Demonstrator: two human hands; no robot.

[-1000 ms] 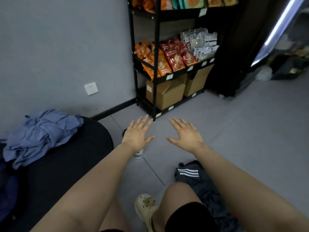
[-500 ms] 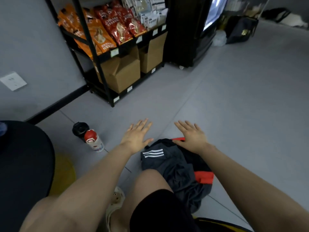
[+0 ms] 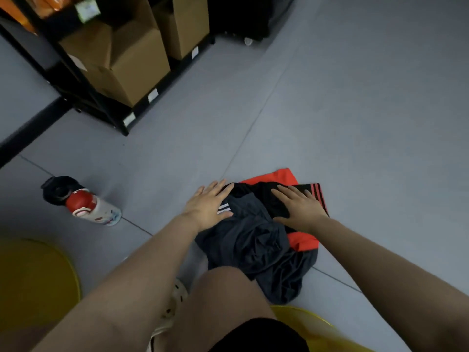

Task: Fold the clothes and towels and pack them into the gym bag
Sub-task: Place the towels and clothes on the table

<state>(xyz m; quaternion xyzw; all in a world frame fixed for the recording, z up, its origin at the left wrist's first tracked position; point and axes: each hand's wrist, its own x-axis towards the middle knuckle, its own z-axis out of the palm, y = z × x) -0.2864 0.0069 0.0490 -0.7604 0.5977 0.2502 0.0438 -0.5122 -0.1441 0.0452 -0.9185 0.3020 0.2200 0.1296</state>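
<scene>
A crumpled dark grey and black garment (image 3: 256, 245) with red panels and white stripes lies in a heap on the grey floor in front of my knee. My left hand (image 3: 208, 205) is spread flat with straight fingers over the heap's left edge, by the white stripes. My right hand (image 3: 298, 205) lies flat on the black part at the right, fingers straight. Neither hand grips the cloth. No gym bag is in view.
A white bottle with a red lid (image 3: 92, 208) lies on the floor at the left, next to a black cap (image 3: 57, 190). A black shelf rack (image 3: 121, 110) with cardboard boxes (image 3: 127, 62) stands behind. Yellow round seats (image 3: 38, 280) flank my legs.
My view has tilted down from the shelves to the floor. Both hands have lowered from mid-air onto the dark garment heap.
</scene>
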